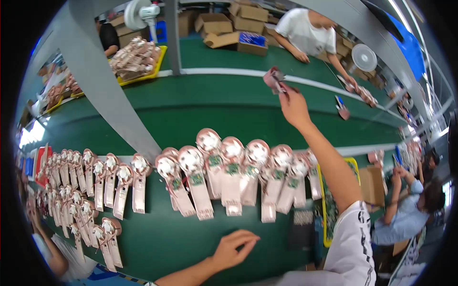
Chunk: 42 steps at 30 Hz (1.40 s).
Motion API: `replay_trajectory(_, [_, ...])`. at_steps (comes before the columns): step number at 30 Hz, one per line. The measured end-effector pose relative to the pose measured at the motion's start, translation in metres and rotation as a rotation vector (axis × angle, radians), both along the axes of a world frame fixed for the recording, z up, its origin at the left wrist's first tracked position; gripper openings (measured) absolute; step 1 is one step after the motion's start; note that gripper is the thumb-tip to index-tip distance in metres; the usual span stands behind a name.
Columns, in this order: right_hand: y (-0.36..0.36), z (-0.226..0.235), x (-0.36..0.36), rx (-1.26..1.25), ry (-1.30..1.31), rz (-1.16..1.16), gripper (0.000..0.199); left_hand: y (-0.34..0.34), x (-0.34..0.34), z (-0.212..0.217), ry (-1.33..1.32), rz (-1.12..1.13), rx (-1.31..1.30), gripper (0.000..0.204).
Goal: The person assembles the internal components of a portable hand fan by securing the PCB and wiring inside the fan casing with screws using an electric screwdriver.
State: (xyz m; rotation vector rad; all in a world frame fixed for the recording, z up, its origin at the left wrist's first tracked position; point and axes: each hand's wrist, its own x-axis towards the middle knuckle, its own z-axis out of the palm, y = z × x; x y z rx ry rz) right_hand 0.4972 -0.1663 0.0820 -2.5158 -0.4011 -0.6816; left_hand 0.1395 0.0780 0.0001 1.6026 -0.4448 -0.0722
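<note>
My right hand [295,107] reaches far across the bench, fingers closed on a pink fan part [273,80] with a dark side. Motion blur hides its details. Down near the front edge, my left hand [234,249] hovers over the green bench top [191,243], holding nothing, its thumb apart from its bent fingers. Beyond it lies a row of pink handheld fan bodies [194,178], with round heads, white centres and long handles. Several show small green circuit boards [196,179] below the head. More pink fan bodies [123,183] lie to the left in overlapping rows.
A yellow tray [327,238] and a dark flat pad [301,231] sit near my right arm. Grey metal posts [102,81] rise from the bench. Across it, a person in white [307,35] handles pink parts. Another yellow tray [160,59] holds piled pink parts.
</note>
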Motion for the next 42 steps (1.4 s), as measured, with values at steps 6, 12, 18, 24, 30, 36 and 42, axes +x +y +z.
replay_trajectory(6, [0.123,-0.084,0.201,-0.227,0.052,-0.110,0.033,0.006,-0.015,0.011,0.093,0.120,-0.012,0.012])
replay_trajectory(12, [0.175,-0.099,0.235,0.023,0.081,-0.102,0.033,0.004,-0.041,-0.048,0.003,-0.069,0.001,0.043])
replay_trajectory(18, [0.065,-0.106,0.262,-0.398,0.009,-0.190,0.071,-0.007,-0.004,-0.005,0.060,-0.090,-0.071,0.011])
replay_trajectory(24, [0.043,0.054,0.016,0.456,-0.045,0.226,0.039,0.014,0.009,0.007,0.194,0.030,-0.026,0.014])
replay_trajectory(30, [-0.021,0.028,-0.237,0.238,0.072,-0.369,0.026,0.003,-0.001,-0.004,0.197,0.010,-0.084,0.011])
replay_trajectory(36, [0.044,-0.033,-0.310,0.027,0.083,-0.327,0.064,0.008,-0.016,-0.010,0.212,0.012,-0.140,0.013])
replay_trajectory(42, [0.076,-0.050,-0.291,-0.095,0.077,-0.424,0.082,0.001,-0.012,-0.009,0.203,0.018,-0.112,0.013])
